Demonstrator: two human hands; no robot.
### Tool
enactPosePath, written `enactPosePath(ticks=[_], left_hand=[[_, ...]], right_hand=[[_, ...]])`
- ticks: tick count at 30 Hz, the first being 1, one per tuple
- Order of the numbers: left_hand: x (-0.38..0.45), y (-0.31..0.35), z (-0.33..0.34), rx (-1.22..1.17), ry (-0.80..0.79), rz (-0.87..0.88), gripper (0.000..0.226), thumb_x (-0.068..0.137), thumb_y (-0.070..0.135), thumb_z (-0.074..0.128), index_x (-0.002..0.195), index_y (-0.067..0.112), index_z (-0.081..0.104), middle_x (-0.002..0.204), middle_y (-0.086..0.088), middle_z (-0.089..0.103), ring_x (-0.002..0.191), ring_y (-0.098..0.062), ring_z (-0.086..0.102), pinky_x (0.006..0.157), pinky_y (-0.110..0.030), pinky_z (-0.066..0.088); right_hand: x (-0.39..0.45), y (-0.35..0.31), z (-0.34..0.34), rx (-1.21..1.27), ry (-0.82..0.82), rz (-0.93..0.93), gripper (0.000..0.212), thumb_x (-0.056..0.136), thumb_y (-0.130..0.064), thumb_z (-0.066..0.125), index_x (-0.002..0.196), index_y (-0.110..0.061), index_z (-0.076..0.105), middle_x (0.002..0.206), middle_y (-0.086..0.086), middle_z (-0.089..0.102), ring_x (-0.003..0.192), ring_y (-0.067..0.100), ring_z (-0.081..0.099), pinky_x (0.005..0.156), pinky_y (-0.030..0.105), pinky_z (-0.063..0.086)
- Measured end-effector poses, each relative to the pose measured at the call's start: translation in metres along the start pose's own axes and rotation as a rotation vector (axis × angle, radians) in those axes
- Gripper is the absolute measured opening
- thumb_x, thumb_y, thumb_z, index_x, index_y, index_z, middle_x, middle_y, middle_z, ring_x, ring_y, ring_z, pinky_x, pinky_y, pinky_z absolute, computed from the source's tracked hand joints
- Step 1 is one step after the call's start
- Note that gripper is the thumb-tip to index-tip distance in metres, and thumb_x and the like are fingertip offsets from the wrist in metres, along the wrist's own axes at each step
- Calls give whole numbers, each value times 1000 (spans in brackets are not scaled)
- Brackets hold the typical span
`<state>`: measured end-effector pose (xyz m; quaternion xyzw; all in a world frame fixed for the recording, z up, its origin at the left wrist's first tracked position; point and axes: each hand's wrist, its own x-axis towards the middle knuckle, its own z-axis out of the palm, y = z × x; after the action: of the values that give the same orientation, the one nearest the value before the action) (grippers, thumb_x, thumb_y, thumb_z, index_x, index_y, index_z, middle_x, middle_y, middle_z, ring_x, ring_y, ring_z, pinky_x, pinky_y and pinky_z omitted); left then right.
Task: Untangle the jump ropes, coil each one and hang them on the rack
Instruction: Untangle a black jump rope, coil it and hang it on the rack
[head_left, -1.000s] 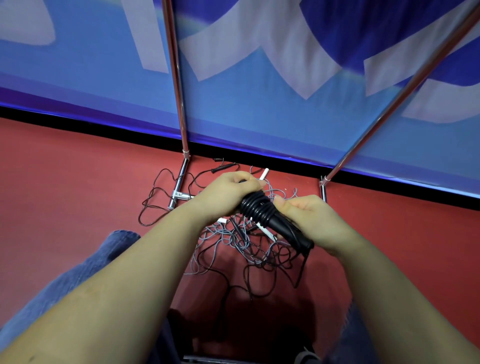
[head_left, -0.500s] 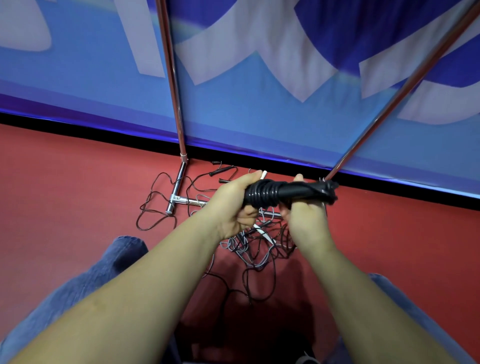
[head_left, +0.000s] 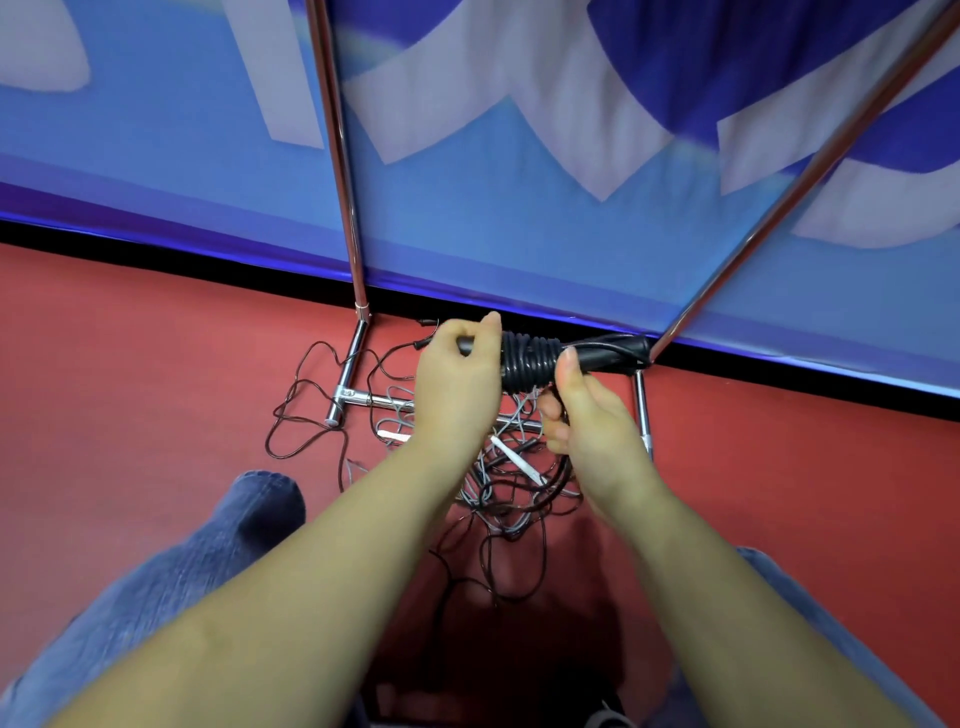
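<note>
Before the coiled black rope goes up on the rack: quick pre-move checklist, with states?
1. Left hand grips the bundle's left end: ok.
2. Right hand holds the black rope bundle: ok.
3. Coil wraps tight around the handles: ok.
4. Loose end secured: cannot tell.
5. Bundle free of the floor tangle: cannot tell, hands hide any trailing cord.
6. Rack top bar in view: not ok, only uprights and base show.

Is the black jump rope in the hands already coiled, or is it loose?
Coiled. The black jump rope is wound in tight turns around its handles, held level between the left hand and the right hand.
</note>
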<state>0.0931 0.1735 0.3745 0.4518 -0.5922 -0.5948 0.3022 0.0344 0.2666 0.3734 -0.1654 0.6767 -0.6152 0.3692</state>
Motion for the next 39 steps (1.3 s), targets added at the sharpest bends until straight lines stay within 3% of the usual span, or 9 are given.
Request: enactPosePath(ticks=[3,7,10,14,18,23,29,34,39], left_hand=[[-7,2,-6,100,57,246,18,93,34,55,87,18,58,67,13,56,60,-1,50,64,-23,41],[-7,0,-12,209,66,358,18,91,39,55,92,21,58,67,15,59,63,-8,54,65,-29,44],[-1,-2,-16,294,69,331,13,92,38,55,89,26,56,66,13,58,66,-16,55,64,-29,41],[5,-6,-22,352,76,263,15,92,40,54,88,26,56,63,9,57,65,-15,55,61,-29,38],[11,-9,-28,410,83,201,20,92,41,53,94,21,58,77,6,63,79,-22,59,66,-30,41],[16,-13,-29,541,-30,160,22,92,41,53,88,19,56,75,5,60,77,-23,55,66,-31,42],[19,-9,-30,450,-411,124,22,90,33,60,78,15,58,61,7,51,51,-5,44,52,-19,37],[16,3,-36,176,-541,30,20,92,23,60,74,13,56,64,3,49,48,-6,45,47,-16,39],[13,11,-38,57,-639,-31,15,94,20,53,87,8,56,55,4,43,38,-6,34,38,-14,24]], right_hand=[[-2,1,2,56,-35,12,30,100,-37,34,79,-16,38,60,-3,30,44,4,22,40,14,21],[-3,2,2,70,-21,109,40,97,-42,40,68,-15,47,55,-2,26,40,7,19,38,18,15],[-4,5,-1,-166,-30,120,46,94,-46,46,67,-12,64,44,-2,29,37,11,25,39,18,23],[-3,8,-13,-587,-96,-83,39,87,-40,61,68,-5,62,46,-5,36,47,15,34,52,29,34],[-4,2,-24,-703,-94,-104,27,83,-30,68,63,-16,58,42,-8,45,46,12,50,51,23,40],[-3,-4,-33,-817,-5,-245,20,81,-29,71,64,-26,61,48,-11,48,49,2,45,50,14,31],[1,-4,-45,-771,85,-241,19,73,-39,75,73,-20,73,67,-4,58,66,14,52,64,31,40],[-1,-8,-48,-596,-108,-27,65,71,-56,63,65,9,57,52,4,37,51,13,31,51,26,27],[-4,-14,-44,-258,-312,195,55,65,-54,60,71,0,65,57,12,63,47,14,54,47,20,40]])
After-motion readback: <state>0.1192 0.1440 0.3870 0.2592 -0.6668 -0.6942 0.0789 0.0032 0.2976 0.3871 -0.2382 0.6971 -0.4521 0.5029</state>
